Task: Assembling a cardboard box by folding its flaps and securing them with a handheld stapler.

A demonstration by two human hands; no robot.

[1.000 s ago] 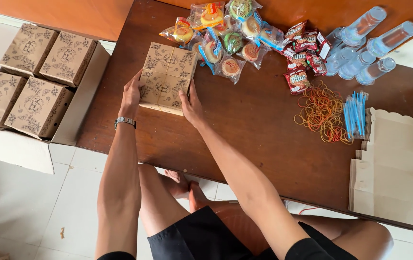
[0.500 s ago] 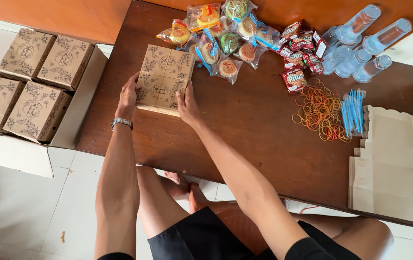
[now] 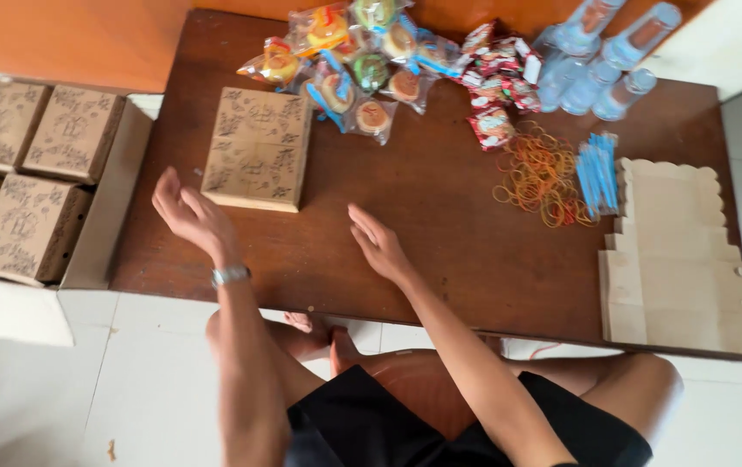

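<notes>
Head view, looking down on a low dark-brown wooden table; seated person's crossed legs show below the near edge.

Hands: left hand, w/ a silver wristwatch, hangs open, fingers spread, above the table's left end, holding nothing. Right hand also open and empty, palm down, fingers loosely extended, near table centre. Both lie just short of the closed square kraft-card box w/ a printed floral pattern, which sits flat on the table beyond and between them; neither hand touches it.

Supplies lie along the far edge, probably so the near strip stays free as work space: clear-wrapped round pastries in mixed colours, small red snack packets, sealed clear plastic water cups. Loose orange and yellow rubber bands and a bundle of blue-wrapped straws sit right of centre. Unfolded flat kraft-card box blanks are stacked at the right end, overhanging the near edge a little.

Off the table, at left: four closed patterned boxes of the same kind packed side by side in an open shallow carton, apparently grouped as finished pcs.

Room: white tiled floor; orange wall beyond the table.
</notes>
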